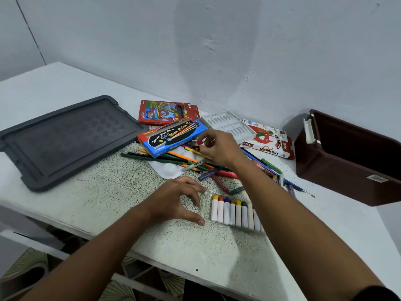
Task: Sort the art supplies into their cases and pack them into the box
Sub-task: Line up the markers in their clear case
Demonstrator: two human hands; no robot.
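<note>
My left hand [178, 198] rests on the table [108, 192], thumb and fingertips touching the clear tray [230, 210] of paint tubes; grip loose. Right hand [219, 148] over the pencil pile [173, 159], fingers curled, pinching something small and red; can't tell what. Brown box [347, 157] far right, open; grey lid [65, 140] far left.

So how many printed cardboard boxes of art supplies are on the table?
3: a red box at the back, a blue watercolour box lying in front of it, and an oil pastels box to the right. Others may be hidden under the clutter.
</note>
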